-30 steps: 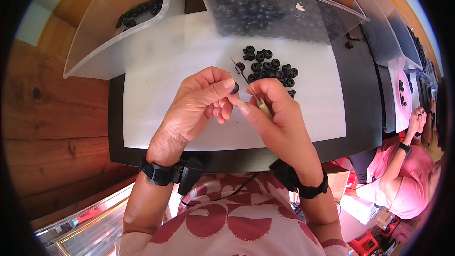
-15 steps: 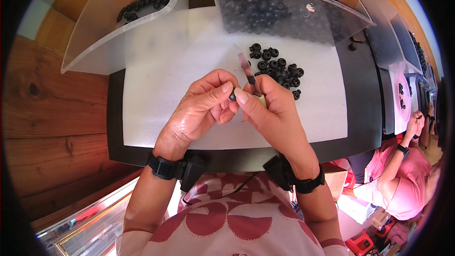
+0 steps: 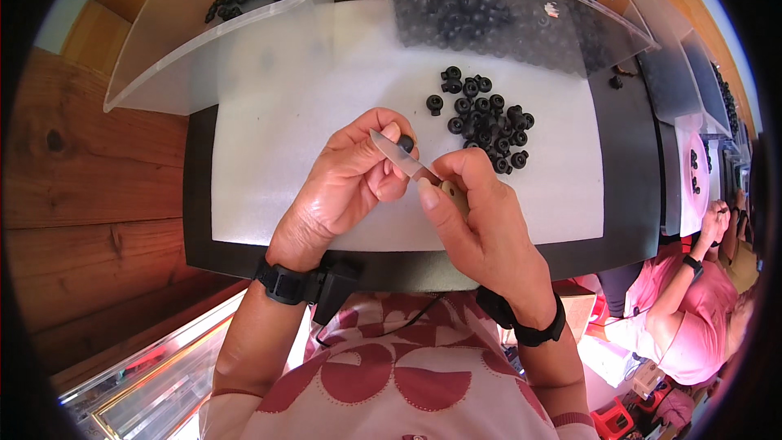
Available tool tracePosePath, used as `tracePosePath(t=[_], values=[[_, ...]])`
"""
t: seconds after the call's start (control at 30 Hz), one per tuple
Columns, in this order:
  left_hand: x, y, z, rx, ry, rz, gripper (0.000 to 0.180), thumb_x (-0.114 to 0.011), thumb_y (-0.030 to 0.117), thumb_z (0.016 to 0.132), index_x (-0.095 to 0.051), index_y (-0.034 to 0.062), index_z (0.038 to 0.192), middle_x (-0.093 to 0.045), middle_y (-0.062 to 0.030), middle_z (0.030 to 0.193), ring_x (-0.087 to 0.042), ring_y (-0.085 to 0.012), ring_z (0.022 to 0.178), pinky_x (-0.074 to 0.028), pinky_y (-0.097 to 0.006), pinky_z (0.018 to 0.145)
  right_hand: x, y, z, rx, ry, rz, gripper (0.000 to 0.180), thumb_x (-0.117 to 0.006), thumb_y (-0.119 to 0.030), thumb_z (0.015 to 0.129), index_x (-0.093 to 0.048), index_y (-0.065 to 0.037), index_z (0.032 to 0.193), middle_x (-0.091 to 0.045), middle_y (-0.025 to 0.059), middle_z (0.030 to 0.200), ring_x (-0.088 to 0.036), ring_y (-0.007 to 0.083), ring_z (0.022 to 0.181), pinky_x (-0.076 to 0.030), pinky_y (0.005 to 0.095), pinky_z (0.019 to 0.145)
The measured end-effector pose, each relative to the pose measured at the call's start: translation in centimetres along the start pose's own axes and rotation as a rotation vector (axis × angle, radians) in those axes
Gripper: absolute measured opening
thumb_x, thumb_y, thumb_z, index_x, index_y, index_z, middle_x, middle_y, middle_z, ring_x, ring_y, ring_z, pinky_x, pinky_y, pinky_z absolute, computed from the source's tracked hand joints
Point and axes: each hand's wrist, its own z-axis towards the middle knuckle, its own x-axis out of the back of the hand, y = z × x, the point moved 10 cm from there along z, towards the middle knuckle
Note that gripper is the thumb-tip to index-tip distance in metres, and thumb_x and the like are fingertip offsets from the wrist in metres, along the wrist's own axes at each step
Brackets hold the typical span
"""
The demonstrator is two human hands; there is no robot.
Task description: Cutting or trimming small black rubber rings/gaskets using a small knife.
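Observation:
Between its thumb and fingers, my left hand (image 3: pixel 332 183) pinches a small black round part (image 3: pixel 406 143). My right hand (image 3: pixel 490 224) is closed on the pale handle of a small knife (image 3: pixel 397 156). The knife's blade points left and crosses in front of the black part, near my left thumb; I cannot tell whether it touches. Just beyond my right hand lies a loose pile of black knob-like parts (image 3: pixel 486 124), each round with a ring-shaped opening and a short stub. They rest on a white sheet (image 3: pixel 277 187) on the dark table.
A clear plastic bin (image 3: pixel 521 41) full of black parts stands at the far side. Another clear bin (image 3: pixel 163 73), holding fewer, is at far left. Wood planks (image 3: pixel 98 171) border the left. To the right sits a person in pink (image 3: pixel 692 326) near a pink tray (image 3: pixel 691 171).
My right hand has turned the knife from pointing away to pointing left, bringing its blade across the black part. My right thumb has left the part. The view has shifted slightly.

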Motion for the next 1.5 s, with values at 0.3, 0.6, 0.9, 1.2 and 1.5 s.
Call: tracePosePath(t=[0.3,0.6,0.9,1.2,1.5], values=[[0.1,-0.2,0.0,-0.027,-0.004,-0.026,0.021,-0.055,0.022,0.106,-0.057,0.0016,0.111,-0.062,-0.0067,0.093,-0.048,-0.0078,0.067,-0.038,-0.022,0.057,0.0,-0.4,0.1,0.085,0.036,-0.074,0.021,-0.065,-0.013,0.097,-0.048,-0.003,0.105,-0.068,0.0148,0.085,-0.066,0.0375,0.067,-0.049,0.043,0.057],[0.1,-0.1,-0.1,-0.024,0.081,0.014,0.028,-0.058,0.028,0.105,-0.055,0.001,0.106,-0.06,-0.006,0.089,-0.044,-0.0065,0.064,-0.032,-0.02,0.052,0.0,-0.5,0.1,0.111,0.058,-0.09,0.022,-0.066,-0.013,0.096,-0.048,-0.004,0.106,-0.068,0.0138,0.086,-0.067,0.0373,0.068,-0.05,0.0427,0.057],[0.1,-0.1,-0.2,-0.047,0.023,-0.025,0.024,-0.059,0.026,0.105,-0.054,0.0022,0.105,-0.06,-0.0059,0.098,-0.05,-0.0071,0.067,-0.036,-0.019,0.052,0.1,-0.4,0.2,0.12,0.09,-0.097,0.021,-0.066,-0.012,0.096,-0.048,-0.004,0.105,-0.068,0.0144,0.083,-0.066,0.0372,0.067,-0.05,0.0426,0.057],[0.2,0.0,-0.3,-0.085,-0.005,-0.037,0.017,-0.06,0.02,0.104,-0.056,0.0038,0.106,-0.06,-0.0037,0.099,-0.053,-0.0072,0.072,-0.038,-0.02,0.055,0.0,-0.3,0.3,0.115,0.086,-0.05,0.019,-0.064,-0.011,0.097,-0.048,-0.003,0.103,-0.066,0.0159,0.081,-0.065,0.0377,0.066,-0.049,0.0428,0.057],[0.0,-0.4,-0.4,-0.084,0.024,0.111,0.015,-0.057,0.021,0.105,-0.057,0.0058,0.106,-0.06,-0.0038,0.087,-0.048,-0.0084,0.067,-0.034,-0.022,0.055,0.2,0.6,1.2,0.069,0.132,-0.013,0.017,-0.062,-0.013,0.099,-0.049,-0.001,0.102,-0.064,0.018,0.076,-0.063,0.0378,0.063,-0.047,0.042,0.056]])
